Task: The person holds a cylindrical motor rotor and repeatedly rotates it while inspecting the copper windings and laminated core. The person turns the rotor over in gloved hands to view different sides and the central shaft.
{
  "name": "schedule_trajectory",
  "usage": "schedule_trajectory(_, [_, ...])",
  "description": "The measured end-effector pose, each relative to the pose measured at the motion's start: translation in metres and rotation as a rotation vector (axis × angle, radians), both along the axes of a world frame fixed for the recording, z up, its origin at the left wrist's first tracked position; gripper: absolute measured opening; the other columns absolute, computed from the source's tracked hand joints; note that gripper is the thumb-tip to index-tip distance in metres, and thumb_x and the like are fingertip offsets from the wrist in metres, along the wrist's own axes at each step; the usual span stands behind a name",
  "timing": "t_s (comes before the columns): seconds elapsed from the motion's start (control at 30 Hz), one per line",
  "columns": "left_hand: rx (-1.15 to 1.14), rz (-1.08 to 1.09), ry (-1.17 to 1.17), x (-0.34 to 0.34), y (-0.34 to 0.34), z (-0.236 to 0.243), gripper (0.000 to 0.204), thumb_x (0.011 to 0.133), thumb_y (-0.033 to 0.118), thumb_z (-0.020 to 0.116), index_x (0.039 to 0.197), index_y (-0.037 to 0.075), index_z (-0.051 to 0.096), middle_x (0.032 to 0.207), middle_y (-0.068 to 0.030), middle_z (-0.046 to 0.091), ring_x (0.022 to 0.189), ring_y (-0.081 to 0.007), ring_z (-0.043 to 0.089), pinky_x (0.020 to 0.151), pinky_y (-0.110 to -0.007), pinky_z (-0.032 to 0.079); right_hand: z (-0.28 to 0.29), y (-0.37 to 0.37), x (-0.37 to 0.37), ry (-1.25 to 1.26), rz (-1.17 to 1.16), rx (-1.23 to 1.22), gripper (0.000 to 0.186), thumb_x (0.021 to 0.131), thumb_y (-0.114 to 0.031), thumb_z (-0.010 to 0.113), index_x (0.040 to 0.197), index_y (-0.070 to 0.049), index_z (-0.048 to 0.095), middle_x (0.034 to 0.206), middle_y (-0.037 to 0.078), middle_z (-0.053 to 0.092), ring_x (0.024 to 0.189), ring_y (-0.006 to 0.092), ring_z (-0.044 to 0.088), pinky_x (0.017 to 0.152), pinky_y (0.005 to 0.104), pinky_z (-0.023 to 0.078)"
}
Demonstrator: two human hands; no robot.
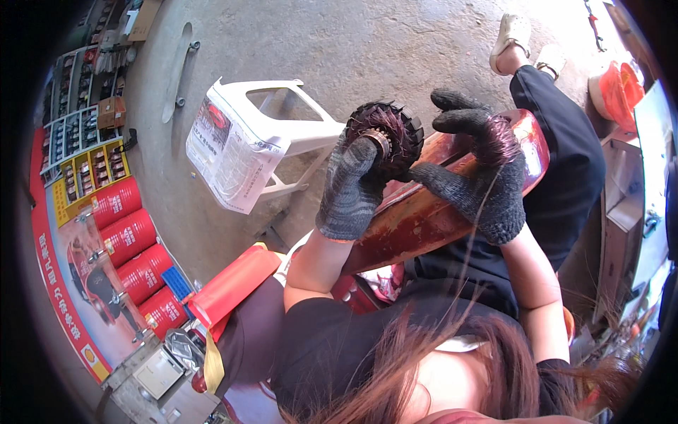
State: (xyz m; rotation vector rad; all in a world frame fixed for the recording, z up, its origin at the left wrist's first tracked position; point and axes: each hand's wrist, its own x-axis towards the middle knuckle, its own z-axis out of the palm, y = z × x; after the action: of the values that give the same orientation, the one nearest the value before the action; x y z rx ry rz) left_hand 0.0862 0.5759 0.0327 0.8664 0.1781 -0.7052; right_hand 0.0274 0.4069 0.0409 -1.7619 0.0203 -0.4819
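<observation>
**Two gloved hands, one wound core, one bundle of wire**

You face one broad concrete floor [395, 42], its bare stretch opening beyond your hands toward the top of the view. One white plastic stool [311, 132] stands ahead to your left, printed paper draped over one edge; one of its legs reaches close beside your left hand in the view. One rusty reddish-brown metal body [424, 230] lies beneath both hands, its rounded edge showing just past your right hand. A row of four red drums [141, 237] bounds the left. One skateboard [178, 78] lies farther out on the floor, well apart from you. One orange bucket [595, 92] sits near the right rim. Two pale clogs [513, 32] show at upper right.

Your left hand [349, 187] has its fingers clenched around one wound core [407, 145], dark and toothed-edged, above the metal body's left side. Your right hand [491, 177] spreads thumb and forefinger, the thumb reaching to just beside the core; you cannot tell whether its other fingers grip the one dark copper-coloured wire bundle [496, 141] resting on them.
</observation>
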Motion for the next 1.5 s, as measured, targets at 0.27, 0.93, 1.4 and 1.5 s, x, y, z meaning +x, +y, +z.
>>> schedule_trajectory(0.27, [0.003, -0.069, -0.102, -0.002, 0.001, -0.001, 0.06, 0.079, 0.024, 0.071, 0.128, -0.001, 0.046, 0.116, -0.0138, 0.057, 0.105, -0.0225, 0.058, 0.092, -0.035, 0.049, -0.001, -0.001, -0.002, 0.045, 0.06, -0.063, 0.042, 0.068, -0.002, 0.079, 0.103, -0.002, 0.056, 0.123, 0.019, 0.056, 0.115, 0.0256, 0.054, 0.092, 0.0355, 0.046])
schedule_trajectory(0.93, [0.224, -0.002, -0.407, -0.008, 0.003, -0.004, 0.074, 0.069, 0.018, 0.081, 0.13, 0.002, 0.043, 0.125, -0.0159, 0.052, 0.114, -0.0287, 0.054, 0.096, -0.042, 0.047, 0.001, 0.004, 0.002, 0.046, -0.02, -0.03, 0.03, 0.069, -0.011, 0.078, 0.091, -0.001, 0.059, 0.103, 0.02, 0.063, 0.1, 0.0324, 0.062, 0.083, 0.0381, 0.049])
schedule_trajectory(1.4, [0.304, -0.024, -0.409, -0.004, 0.003, -0.001, 0.071, 0.072, 0.021, 0.079, 0.129, 0.001, 0.044, 0.121, -0.0146, 0.054, 0.112, -0.0264, 0.055, 0.093, -0.039, 0.05, 0.006, 0.001, 0.002, 0.124, -0.011, -0.06, 0.023, 0.074, -0.006, 0.072, 0.093, -0.001, 0.061, 0.11, 0.021, 0.062, 0.103, 0.0327, 0.06, 0.086, 0.0381, 0.048])
schedule_trajectory(1.5, [0.306, -0.018, -0.449, -0.005, 0.002, -0.003, 0.069, 0.073, 0.024, 0.079, 0.129, 0.001, 0.045, 0.12, -0.0134, 0.055, 0.109, -0.0254, 0.057, 0.091, -0.038, 0.051, -0.001, 0.003, 0.003, 0.052, -0.043, -0.016, 0.023, 0.075, -0.005, 0.072, 0.095, -0.001, 0.061, 0.114, 0.021, 0.06, 0.107, 0.032, 0.059, 0.087, 0.0383, 0.047])
